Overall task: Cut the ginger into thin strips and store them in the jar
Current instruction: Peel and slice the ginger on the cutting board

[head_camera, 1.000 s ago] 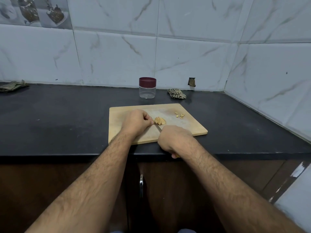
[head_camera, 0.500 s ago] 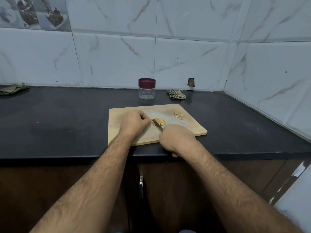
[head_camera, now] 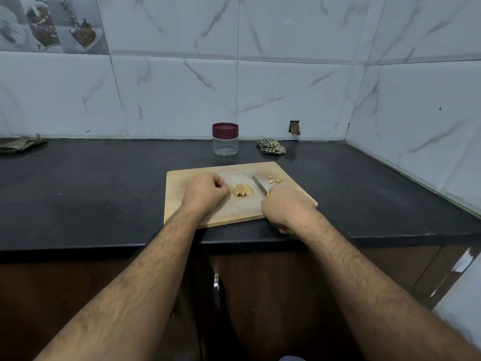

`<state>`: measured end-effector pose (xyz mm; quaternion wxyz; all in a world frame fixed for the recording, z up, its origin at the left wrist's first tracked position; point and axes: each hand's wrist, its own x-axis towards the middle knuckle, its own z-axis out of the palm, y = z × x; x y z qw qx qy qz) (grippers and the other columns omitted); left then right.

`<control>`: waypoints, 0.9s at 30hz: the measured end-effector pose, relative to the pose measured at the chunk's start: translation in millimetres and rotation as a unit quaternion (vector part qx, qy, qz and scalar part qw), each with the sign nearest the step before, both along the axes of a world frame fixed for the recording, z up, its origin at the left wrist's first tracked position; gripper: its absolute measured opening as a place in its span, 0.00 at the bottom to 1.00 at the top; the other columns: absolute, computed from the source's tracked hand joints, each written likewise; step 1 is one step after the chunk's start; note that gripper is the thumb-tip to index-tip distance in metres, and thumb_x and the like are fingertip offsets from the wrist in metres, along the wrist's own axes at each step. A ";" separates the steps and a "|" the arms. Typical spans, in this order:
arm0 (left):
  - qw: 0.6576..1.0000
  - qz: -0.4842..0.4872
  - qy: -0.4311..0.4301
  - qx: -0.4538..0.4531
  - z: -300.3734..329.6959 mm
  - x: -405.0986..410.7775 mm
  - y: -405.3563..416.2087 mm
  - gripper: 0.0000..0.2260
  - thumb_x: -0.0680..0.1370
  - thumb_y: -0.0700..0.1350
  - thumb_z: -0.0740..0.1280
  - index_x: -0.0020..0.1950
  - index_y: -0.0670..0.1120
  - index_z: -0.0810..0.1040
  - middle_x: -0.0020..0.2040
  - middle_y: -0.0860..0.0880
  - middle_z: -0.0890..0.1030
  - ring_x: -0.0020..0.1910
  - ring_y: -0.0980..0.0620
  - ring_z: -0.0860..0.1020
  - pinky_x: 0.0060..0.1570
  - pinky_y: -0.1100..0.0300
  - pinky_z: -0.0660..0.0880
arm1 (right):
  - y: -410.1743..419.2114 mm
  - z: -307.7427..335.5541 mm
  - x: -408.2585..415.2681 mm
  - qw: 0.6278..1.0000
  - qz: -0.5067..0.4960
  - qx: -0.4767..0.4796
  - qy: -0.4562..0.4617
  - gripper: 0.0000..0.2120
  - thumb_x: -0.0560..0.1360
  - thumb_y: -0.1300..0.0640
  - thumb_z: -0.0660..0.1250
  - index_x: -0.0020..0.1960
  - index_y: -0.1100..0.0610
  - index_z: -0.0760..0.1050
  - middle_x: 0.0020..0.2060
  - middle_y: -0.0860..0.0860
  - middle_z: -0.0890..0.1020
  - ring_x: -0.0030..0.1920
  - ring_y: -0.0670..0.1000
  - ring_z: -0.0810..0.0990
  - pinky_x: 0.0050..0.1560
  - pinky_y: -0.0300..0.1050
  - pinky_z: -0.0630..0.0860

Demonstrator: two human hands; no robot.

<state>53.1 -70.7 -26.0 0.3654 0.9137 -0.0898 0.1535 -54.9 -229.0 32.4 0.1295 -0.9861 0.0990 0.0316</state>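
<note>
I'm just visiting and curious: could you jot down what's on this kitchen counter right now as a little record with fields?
Surface: black counter
Board: wooden cutting board, near the front edge
Ginger: sliced pile mid-board; small scraps at far right corner
Left hand: left hand curled beside the pile, fingertips pinched; whether it holds anything is unclear
Right hand: right hand grips knife, blade right of the pile
Jar: clear jar behind board, maroon lid on, looks empty
Cloths: crumpled cloth right of jar; another cloth far left

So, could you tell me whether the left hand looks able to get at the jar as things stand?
Probably yes: the jar stands beyond the cutting board, with bare counter between it and the left hand, which holds nothing large.
</note>
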 end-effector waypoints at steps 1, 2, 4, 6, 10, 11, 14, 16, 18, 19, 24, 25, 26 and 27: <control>1.000 -0.004 0.005 -0.002 0.2 0.9 0.4 0.05 0.74 0.44 0.70 0.37 0.49 0.82 0.40 0.57 0.83 0.44 0.58 0.79 0.43 0.61 0.74 | 0.1 -0.4 -0.5 1.000 0.010 0.003 -0.002 0.07 0.79 0.59 0.55 0.49 0.55 0.72 0.35 0.51 0.81 0.24 0.49 0.78 0.27 0.39 0.68; 1.000 -0.009 0.011 -0.009 0.6 2.0 1.0 0.05 0.73 0.44 0.71 0.37 0.49 0.83 0.40 0.57 0.83 0.44 0.59 0.79 0.42 0.62 0.74 | 0.3 -0.7 -0.8 1.000 0.021 0.005 -0.003 0.08 0.79 0.58 0.55 0.50 0.55 0.72 0.38 0.50 0.80 0.24 0.49 0.79 0.27 0.39 0.68; 0.999 -0.016 0.021 -0.022 1.9 3.1 2.8 0.05 0.72 0.43 0.72 0.36 0.48 0.83 0.39 0.57 0.83 0.43 0.59 0.79 0.39 0.63 0.72 | 1.0 -0.8 -1.8 0.999 0.042 0.008 -0.004 0.08 0.79 0.56 0.55 0.53 0.54 0.73 0.40 0.49 0.80 0.24 0.48 0.78 0.28 0.39 0.70; 0.999 -0.016 0.023 -0.025 3.8 3.6 5.2 0.05 0.73 0.43 0.71 0.36 0.48 0.83 0.40 0.57 0.84 0.43 0.59 0.79 0.38 0.64 0.72 | 1.3 -0.8 -2.6 0.998 0.055 0.005 0.004 0.09 0.80 0.54 0.56 0.54 0.53 0.74 0.40 0.49 0.80 0.21 0.47 0.77 0.30 0.40 0.71; 1.000 -0.016 0.011 -0.010 10.0 3.3 12.7 0.06 0.74 0.43 0.71 0.37 0.47 0.83 0.41 0.55 0.84 0.43 0.57 0.80 0.40 0.63 0.73 | 2.1 -4.6 -0.5 0.997 0.063 -0.012 0.038 0.09 0.80 0.52 0.59 0.55 0.52 0.76 0.40 0.48 0.81 0.23 0.47 0.78 0.32 0.42 0.74; 1.000 -0.021 0.016 0.004 12.1 3.4 14.6 0.06 0.74 0.44 0.71 0.37 0.47 0.83 0.42 0.56 0.84 0.43 0.58 0.80 0.41 0.63 0.73 | 2.2 -5.5 0.5 0.997 0.059 -0.011 0.041 0.09 0.80 0.52 0.59 0.55 0.52 0.76 0.40 0.48 0.81 0.23 0.47 0.78 0.31 0.42 0.75; 0.997 -0.037 0.040 0.055 21.2 2.3 18.4 0.07 0.73 0.45 0.71 0.35 0.49 0.83 0.42 0.57 0.84 0.46 0.59 0.80 0.45 0.60 0.77 | 2.4 -5.2 4.9 0.998 0.046 -0.007 0.037 0.08 0.79 0.54 0.59 0.53 0.53 0.76 0.40 0.49 0.81 0.25 0.48 0.79 0.31 0.41 0.76; 0.993 -0.044 0.056 0.091 27.3 1.2 19.0 0.07 0.73 0.46 0.71 0.35 0.50 0.82 0.41 0.57 0.84 0.46 0.58 0.80 0.48 0.55 0.79 | 3.2 -3.0 8.1 0.998 0.046 -0.013 0.037 0.08 0.78 0.56 0.58 0.51 0.54 0.76 0.38 0.49 0.82 0.25 0.49 0.79 0.30 0.41 0.74; 0.987 -0.050 0.069 0.135 33.2 -0.6 17.7 0.05 0.72 0.47 0.71 0.35 0.50 0.82 0.40 0.57 0.83 0.45 0.57 0.79 0.46 0.55 0.78 | 4.0 0.1 11.4 0.998 0.044 -0.021 0.038 0.08 0.76 0.58 0.58 0.49 0.55 0.76 0.36 0.50 0.82 0.25 0.49 0.79 0.32 0.41 0.75; 0.984 -0.054 0.075 0.153 35.8 -0.9 16.6 0.05 0.72 0.47 0.72 0.36 0.50 0.83 0.39 0.57 0.83 0.45 0.56 0.79 0.46 0.55 0.78 | 4.4 1.5 12.8 0.998 0.042 -0.022 0.037 0.08 0.76 0.59 0.58 0.48 0.56 0.76 0.35 0.50 0.82 0.25 0.49 0.79 0.32 0.41 0.75; 0.970 -0.074 0.108 0.205 42.0 2.4 9.9 0.03 0.71 0.50 0.73 0.38 0.52 0.84 0.41 0.57 0.83 0.47 0.55 0.80 0.51 0.52 0.80 | 9.0 2.7 17.8 0.998 0.043 -0.018 0.044 0.07 0.76 0.60 0.58 0.44 0.58 0.74 0.29 0.50 0.79 0.21 0.48 0.75 0.28 0.39 0.71; 0.969 -0.076 0.114 0.205 41.6 3.4 8.7 0.03 0.71 0.50 0.74 0.39 0.52 0.84 0.41 0.57 0.83 0.47 0.55 0.80 0.52 0.52 0.79 | 10.1 1.3 18.0 0.998 0.045 -0.014 0.048 0.07 0.76 0.60 0.58 0.44 0.58 0.73 0.29 0.50 0.79 0.21 0.48 0.75 0.27 0.38 0.70; 0.969 -0.078 0.119 0.202 41.0 4.2 8.0 0.04 0.71 0.50 0.74 0.39 0.52 0.84 0.42 0.57 0.83 0.47 0.56 0.80 0.53 0.51 0.79 | 11.1 -0.6 18.4 0.998 0.047 -0.012 0.050 0.07 0.77 0.60 0.57 0.44 0.58 0.73 0.29 0.50 0.79 0.21 0.48 0.75 0.26 0.38 0.69; 0.969 -0.079 0.123 0.199 40.0 4.6 8.0 0.04 0.71 0.50 0.75 0.40 0.51 0.84 0.42 0.57 0.84 0.47 0.56 0.79 0.53 0.51 0.79 | 11.7 -2.5 18.7 0.997 0.048 -0.010 0.051 0.07 0.77 0.59 0.57 0.44 0.58 0.73 0.29 0.51 0.79 0.21 0.48 0.75 0.26 0.38 0.69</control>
